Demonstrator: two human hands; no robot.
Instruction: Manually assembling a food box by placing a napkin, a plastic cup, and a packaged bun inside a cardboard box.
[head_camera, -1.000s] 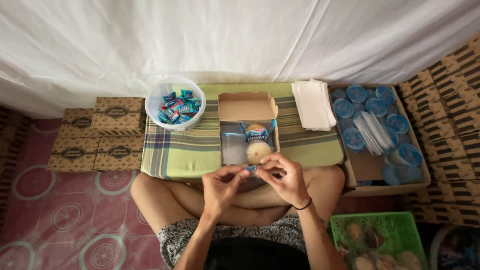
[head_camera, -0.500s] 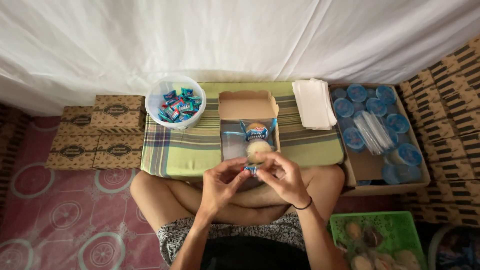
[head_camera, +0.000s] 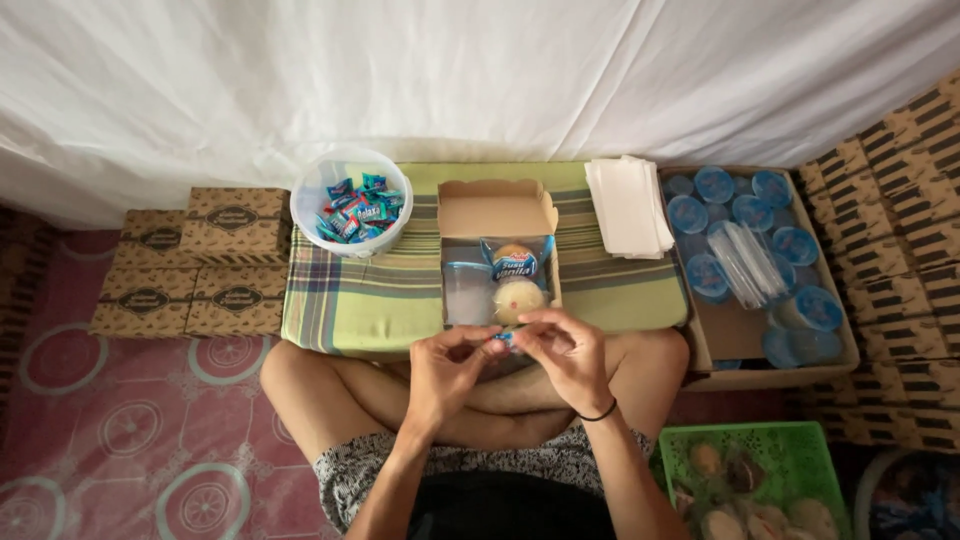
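Observation:
Both my hands meet over my crossed legs, pinching one small blue wrapped candy (head_camera: 503, 341) between their fingertips. My left hand (head_camera: 448, 372) holds its left end, my right hand (head_camera: 563, 352) its right end. Just beyond them an open brown cardboard box (head_camera: 497, 209) sits on a green plaid cloth (head_camera: 372, 294); it holds a wrapped bun (head_camera: 514, 260), a round pale cake (head_camera: 518, 297) and a clear sealed cup (head_camera: 466, 290). A clear plastic tub (head_camera: 350, 198) of blue wrapped candies stands to the box's left.
A stack of white napkins (head_camera: 628, 205) lies right of the box. A cardboard tray (head_camera: 735, 325) with several blue-lidded cups and straws is at the right. Closed brown boxes (head_camera: 190, 262) are stacked left; a green basket (head_camera: 775, 455) of wrapped food is at lower right.
My hands have shifted slightly upward toward the open box while still working the small candy between the fingertips. Nothing else has moved.

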